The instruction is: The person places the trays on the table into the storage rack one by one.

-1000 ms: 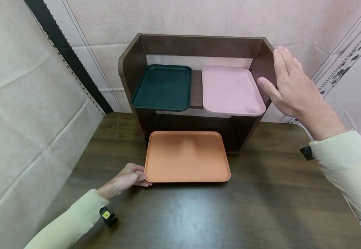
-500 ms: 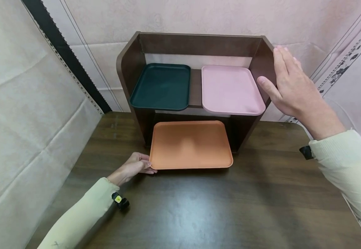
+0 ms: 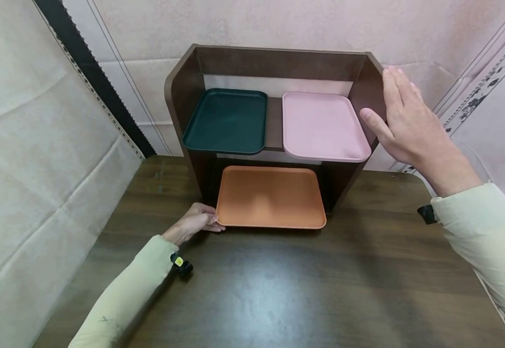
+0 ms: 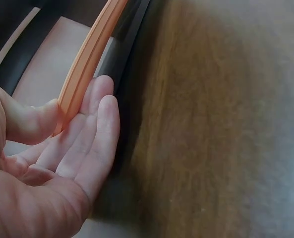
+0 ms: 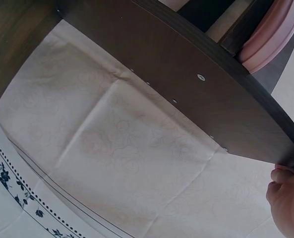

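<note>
With thumb and fingers, my left hand [image 3: 195, 222] pinches the near left corner of an orange tray [image 3: 272, 197]. The left wrist view shows the thumb on the rim and the fingers beneath the tray [image 4: 85, 69]. The tray's back part sits inside the lower level of a dark brown two-level shelf [image 3: 280, 64], its front still out over the table. My right hand [image 3: 413, 128] rests with straight fingers against the shelf's right side panel [image 5: 186, 74], near its top edge. The right wrist view catches only part of that hand.
On the upper level lie a dark green tray [image 3: 228, 122] at left and a pink tray [image 3: 326, 126] at right, both jutting past the front edge. Patterned cloth [image 3: 322, 24] hangs behind, with more at both sides. The shelf stands on a brown wooden table [image 3: 270, 290].
My left hand has pushed the orange tray away from me and slightly right, so more of it is inside the lower level. The right hand has stayed at the side panel.
</note>
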A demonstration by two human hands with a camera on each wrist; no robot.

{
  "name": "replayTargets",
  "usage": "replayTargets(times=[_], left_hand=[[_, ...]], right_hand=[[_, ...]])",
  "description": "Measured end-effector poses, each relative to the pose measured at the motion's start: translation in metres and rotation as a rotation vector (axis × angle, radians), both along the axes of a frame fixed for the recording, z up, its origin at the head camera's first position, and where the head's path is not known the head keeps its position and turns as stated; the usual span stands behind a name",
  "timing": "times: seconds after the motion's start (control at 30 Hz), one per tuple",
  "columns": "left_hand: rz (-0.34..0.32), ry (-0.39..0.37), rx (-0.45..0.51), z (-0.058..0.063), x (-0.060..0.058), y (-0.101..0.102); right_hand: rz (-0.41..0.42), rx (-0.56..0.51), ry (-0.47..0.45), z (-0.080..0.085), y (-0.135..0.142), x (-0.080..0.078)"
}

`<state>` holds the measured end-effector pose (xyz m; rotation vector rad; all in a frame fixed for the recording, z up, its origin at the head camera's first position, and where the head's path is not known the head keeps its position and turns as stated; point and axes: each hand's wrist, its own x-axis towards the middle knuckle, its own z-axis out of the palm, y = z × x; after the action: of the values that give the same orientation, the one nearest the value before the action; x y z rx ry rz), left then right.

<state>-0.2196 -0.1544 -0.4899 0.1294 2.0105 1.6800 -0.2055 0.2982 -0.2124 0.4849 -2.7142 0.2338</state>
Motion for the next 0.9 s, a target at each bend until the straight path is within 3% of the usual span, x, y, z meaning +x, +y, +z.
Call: replayTargets(times=[0.63, 0.9], left_hand=[[0.121, -0.016, -0.015, -0.008, -0.016, 0.004], [0.151, -0.065, 0.045, -0.010, -0.016, 0.000]], right_hand=[[0.015, -0.017, 0.023, -0.001, 0.000, -0.001], [0.008, -0.017, 0.013, -0.001, 0.000, -0.001]])
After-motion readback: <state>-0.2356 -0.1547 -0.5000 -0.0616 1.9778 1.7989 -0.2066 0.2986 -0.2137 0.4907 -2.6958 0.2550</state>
